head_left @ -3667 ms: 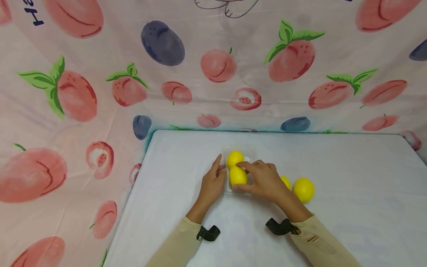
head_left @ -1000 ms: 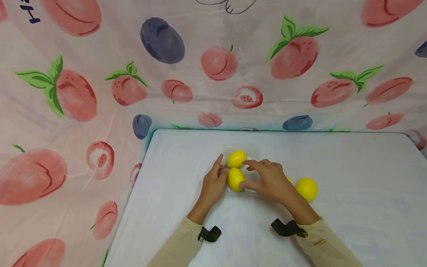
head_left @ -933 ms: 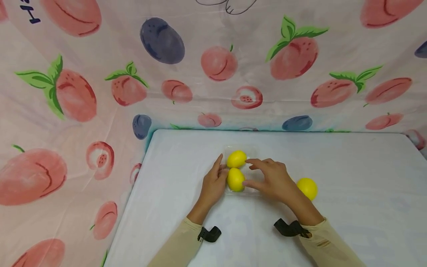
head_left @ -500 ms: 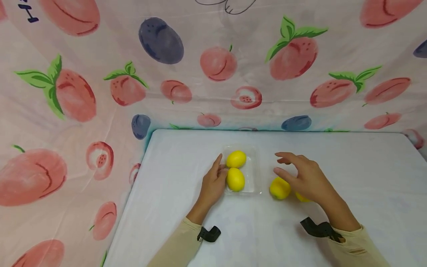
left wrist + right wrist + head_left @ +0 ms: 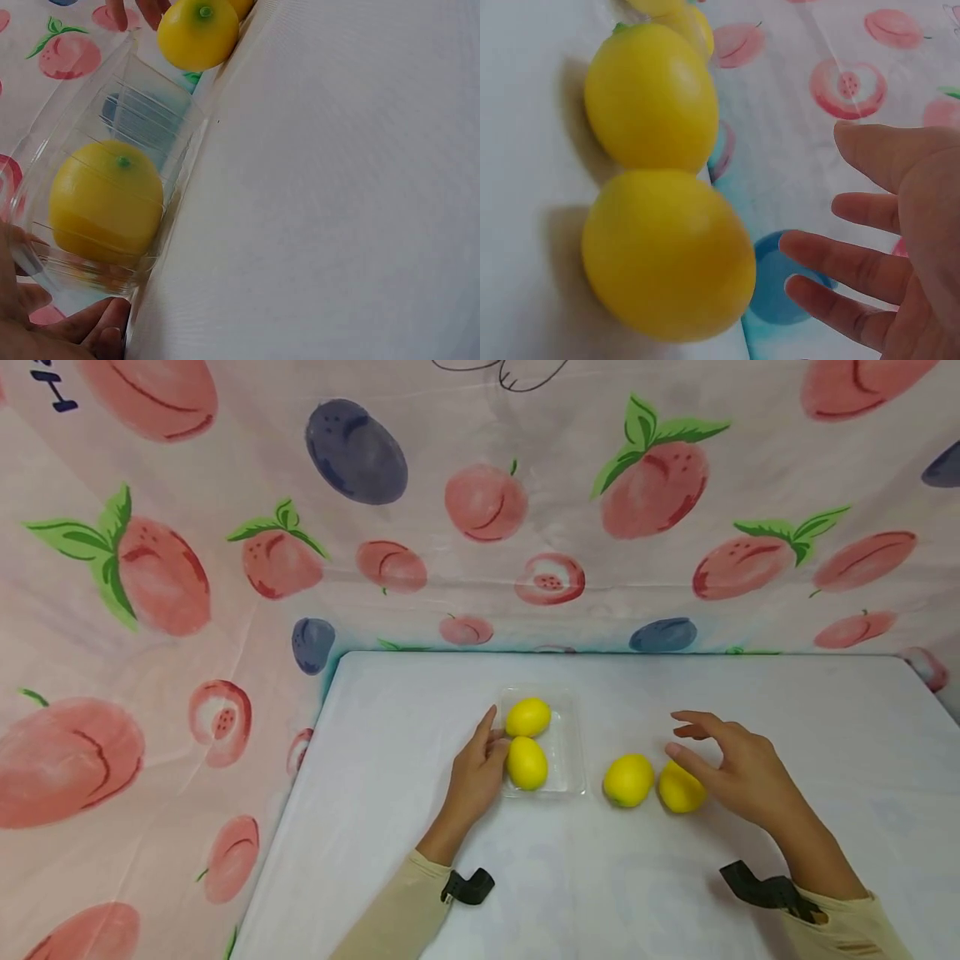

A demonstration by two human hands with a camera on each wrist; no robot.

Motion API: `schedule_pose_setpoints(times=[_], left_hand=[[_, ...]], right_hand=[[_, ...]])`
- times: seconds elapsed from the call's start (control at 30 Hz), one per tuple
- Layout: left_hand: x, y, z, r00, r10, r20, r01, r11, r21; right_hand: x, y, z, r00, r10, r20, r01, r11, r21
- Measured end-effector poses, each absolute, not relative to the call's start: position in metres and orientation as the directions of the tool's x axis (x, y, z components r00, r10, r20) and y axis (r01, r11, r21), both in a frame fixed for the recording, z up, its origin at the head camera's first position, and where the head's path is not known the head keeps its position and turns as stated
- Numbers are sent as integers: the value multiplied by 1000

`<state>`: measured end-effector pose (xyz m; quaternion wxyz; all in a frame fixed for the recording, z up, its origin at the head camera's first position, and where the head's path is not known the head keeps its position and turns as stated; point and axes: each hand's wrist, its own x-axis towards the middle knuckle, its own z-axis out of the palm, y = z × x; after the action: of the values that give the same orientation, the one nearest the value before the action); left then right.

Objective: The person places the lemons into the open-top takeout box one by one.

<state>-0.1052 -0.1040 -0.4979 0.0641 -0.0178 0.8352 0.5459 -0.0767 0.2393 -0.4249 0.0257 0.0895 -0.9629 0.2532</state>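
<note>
Two yellow lemons, the far one (image 5: 528, 717) and the near one (image 5: 527, 763), lie along the left side of a clear plastic tray (image 5: 564, 777). At the tray's left edge my left hand (image 5: 477, 768) grips the wall, thumb at the rim and fingers outside; the left wrist view shows the fingers (image 5: 97, 330) low by the tray's end. Two more lemons, a left one (image 5: 628, 780) and a right one (image 5: 681, 787), sit on the table right of the tray. My right hand (image 5: 750, 772) hovers beside the right lemon, fingers spread and holding nothing.
A white-covered table (image 5: 420, 693) carries everything. Behind and to the left hangs a fruit-printed cloth (image 5: 420, 618). The right half of the tray shows its bare clear bottom.
My right hand has let go of the near lemon in the tray and moved right, past the left loose lemon. My left hand stays at the tray.
</note>
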Motion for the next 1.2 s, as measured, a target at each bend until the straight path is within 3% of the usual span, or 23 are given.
schedule_pose_setpoints(times=[0.63,1.2], left_hand=[[-104,-105,-500,-992,48,-118,-91,381,920],[-104,-107,-502,-995,54,-85,-59,377,924]], right_hand=[[-65,267,-453,-987,-116,-108,-50,875,-481],[-55,262,-465,-983,-136,-127,-58,873,-485]])
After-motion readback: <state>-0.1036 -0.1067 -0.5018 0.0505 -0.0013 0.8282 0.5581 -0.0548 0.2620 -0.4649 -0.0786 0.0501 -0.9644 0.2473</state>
